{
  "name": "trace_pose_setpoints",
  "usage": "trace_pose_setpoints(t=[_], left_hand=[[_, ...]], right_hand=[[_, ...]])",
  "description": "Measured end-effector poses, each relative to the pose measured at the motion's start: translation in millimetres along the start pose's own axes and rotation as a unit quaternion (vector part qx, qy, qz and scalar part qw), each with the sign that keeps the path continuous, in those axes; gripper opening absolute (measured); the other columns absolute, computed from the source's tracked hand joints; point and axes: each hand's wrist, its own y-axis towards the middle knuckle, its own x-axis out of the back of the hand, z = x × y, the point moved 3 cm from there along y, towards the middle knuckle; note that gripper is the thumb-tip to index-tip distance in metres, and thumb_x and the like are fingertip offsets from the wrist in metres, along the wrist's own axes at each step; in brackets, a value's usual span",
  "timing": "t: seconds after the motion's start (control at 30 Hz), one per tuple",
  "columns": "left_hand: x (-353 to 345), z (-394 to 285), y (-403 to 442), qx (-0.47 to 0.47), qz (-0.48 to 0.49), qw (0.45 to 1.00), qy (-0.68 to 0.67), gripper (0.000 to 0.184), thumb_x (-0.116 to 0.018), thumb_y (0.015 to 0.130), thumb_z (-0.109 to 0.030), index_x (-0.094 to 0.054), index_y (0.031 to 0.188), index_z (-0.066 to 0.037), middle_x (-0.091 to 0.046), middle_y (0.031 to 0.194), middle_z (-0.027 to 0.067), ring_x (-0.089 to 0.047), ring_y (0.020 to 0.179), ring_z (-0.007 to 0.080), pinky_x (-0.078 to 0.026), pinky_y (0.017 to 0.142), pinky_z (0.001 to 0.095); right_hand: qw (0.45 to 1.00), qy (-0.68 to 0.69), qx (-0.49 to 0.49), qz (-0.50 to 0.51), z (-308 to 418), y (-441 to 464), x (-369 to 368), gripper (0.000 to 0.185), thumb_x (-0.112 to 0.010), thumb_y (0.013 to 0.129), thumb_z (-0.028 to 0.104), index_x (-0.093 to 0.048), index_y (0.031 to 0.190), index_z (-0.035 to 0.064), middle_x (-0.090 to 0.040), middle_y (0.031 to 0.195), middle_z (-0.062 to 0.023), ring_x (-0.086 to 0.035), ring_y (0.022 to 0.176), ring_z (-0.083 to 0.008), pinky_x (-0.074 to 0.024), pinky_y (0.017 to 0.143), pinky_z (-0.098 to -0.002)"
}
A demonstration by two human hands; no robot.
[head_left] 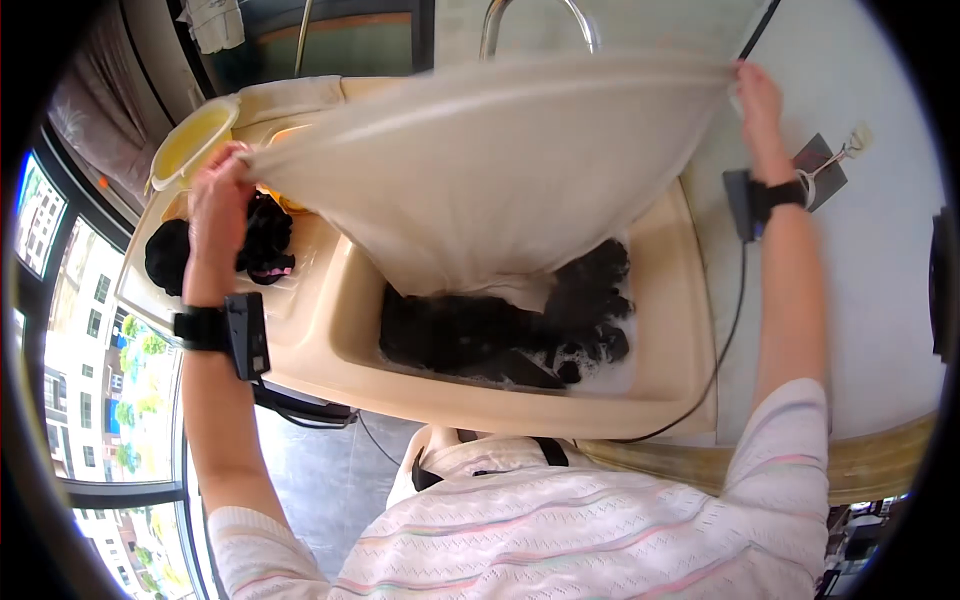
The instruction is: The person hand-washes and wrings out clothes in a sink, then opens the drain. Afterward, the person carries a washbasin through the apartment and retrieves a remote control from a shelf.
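Observation:
A wide beige cloth (510,160) is stretched between my two raised hands over the sink (660,330). My left hand (220,195) is closed on its left corner, and my right hand (757,95) pinches the upper right corner. The cloth's lower edge hangs down into the basin, touching the dark clothes. Those black wet clothes (450,330) lie in sudsy water. Beneath and beside my left hand, a heap of black clothing (265,235) with a pink edge rests on the ribbed washboard side. What the cloth covers at the back of the sink is hidden.
A yellow basin (195,140) stands at the back left, with an orange item partly hidden beside it. The curved metal faucet (540,15) rises behind the cloth. A cable (735,340) runs from the device on my right wrist along the sink's right side. Windows line the left.

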Motion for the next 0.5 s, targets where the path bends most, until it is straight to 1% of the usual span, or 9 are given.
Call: trace_pose_setpoints(t=[0.07,0.1,0.2,0.27,0.3,0.33,0.37,0.43,0.5], left_hand=[[-32.5,23.8,-40.3,0.125,-0.015,0.977,-0.175,0.011,-0.046,0.074,-0.002,-0.055,0.079,-0.005,-0.051,0.069,0.0012,-0.050,0.063,0.0106,-0.040,0.057,0.0191],[-22.3,55.9,-46.1,0.186,0.024,0.978,-0.095,0.012,-0.045,0.071,-0.003,-0.056,0.077,-0.004,-0.050,0.065,0.0011,-0.047,0.057,0.0096,-0.036,0.052,0.0184],[-50.7,85.9,-81.4,0.187,0.269,0.943,0.055,0.018,-0.047,0.071,-0.014,-0.059,0.070,-0.002,-0.050,0.063,0.0012,-0.043,0.057,0.0094,-0.033,0.051,0.0215],[-67.6,73.1,-105.7,0.213,0.352,0.846,0.338,0.031,-0.062,0.068,-0.033,-0.063,0.078,-0.004,-0.057,0.069,0.0069,-0.056,0.070,0.0160,-0.044,0.064,0.0282],[-73.4,68.6,-114.4,0.124,0.415,0.780,0.450,0.036,-0.065,0.064,-0.036,-0.064,0.080,-0.004,-0.059,0.071,0.0089,-0.058,0.074,0.0197,-0.045,0.067,0.0308],[-78.9,67.6,-121.4,0.030,0.469,0.692,0.548,0.041,-0.068,0.059,-0.040,-0.064,0.082,-0.005,-0.061,0.074,0.0109,-0.061,0.077,0.0233,-0.047,0.069,0.0334],[-80.1,70.1,-123.3,0.028,0.473,0.690,0.547,0.041,-0.068,0.059,-0.040,-0.064,0.082,-0.005,-0.061,0.074,0.0109,-0.061,0.077,0.0233,-0.047,0.069,0.0334],[-78.4,77.9,-124.9,0.003,0.516,0.579,0.631,0.047,-0.073,0.054,-0.040,-0.065,0.085,-0.007,-0.062,0.077,0.0147,-0.059,0.074,0.0301,-0.047,0.067,0.0377],[-79.7,70.6,-117.9,0.006,0.530,0.566,0.631,0.045,-0.073,0.053,-0.038,-0.065,0.085,-0.008,-0.062,0.076,0.0136,-0.059,0.074,0.0301,-0.047,0.067,0.0381]], right_hand=[[0.943,0.231,-0.216,0.106,-34.2,-65.9,-24.9,0.015,-0.047,0.080,0.014,-0.061,0.079,0.0067,-0.055,0.069,-0.0017,-0.049,0.060,-0.0133,-0.0382,0.052,-0.0247],[0.882,0.370,-0.284,0.061,-54.0,-105.7,-51.4,0.012,-0.047,0.078,0.011,-0.058,0.075,0.0066,-0.048,0.065,0.0003,-0.044,0.058,-0.0108,-0.0353,0.049,-0.0254],[0.901,0.221,-0.302,0.219,-97.9,-201.5,-68.6,0.012,-0.044,0.074,0.007,-0.056,0.071,0.0058,-0.053,0.065,-0.0029,-0.046,0.058,-0.0125,-0.0367,0.050,-0.0275],[0.859,0.156,-0.343,0.346,-97.8,-243.4,-74.2,0.011,-0.047,0.074,0.010,-0.057,0.073,0.0051,-0.054,0.065,-0.0028,-0.047,0.059,-0.0120,-0.0376,0.052,-0.0262],[0.820,0.150,-0.381,0.401,-88.6,-260.7,-74.0,0.012,-0.049,0.074,0.012,-0.058,0.075,0.0043,-0.054,0.064,-0.0027,-0.048,0.059,-0.0116,-0.0380,0.053,-0.0250],[0.800,0.091,-0.358,0.473,-77.0,-274.9,-74.0,0.018,-0.054,0.074,0.019,-0.060,0.080,0.0037,-0.056,0.068,-0.0043,-0.052,0.063,-0.0138,-0.0404,0.057,-0.0256],[0.772,0.032,-0.333,0.541,-66.8,-287.5,-73.0,0.026,-0.059,0.073,0.026,-0.061,0.085,0.0031,-0.058,0.071,-0.0060,-0.055,0.068,-0.0160,-0.0429,0.061,-0.0262],[0.711,-0.087,-0.144,0.683,-37.9,-308.0,-62.2,0.044,-0.066,0.068,0.040,-0.062,0.096,0.0055,-0.062,0.081,-0.0098,-0.059,0.078,-0.0214,-0.0457,0.070,-0.0293],[0.647,-0.155,-0.082,0.742,-19.3,-321.4,-52.0,0.048,-0.067,0.065,0.042,-0.062,0.098,0.0067,-0.063,0.086,-0.0113,-0.059,0.081,-0.0234,-0.0458,0.073,-0.0309]])
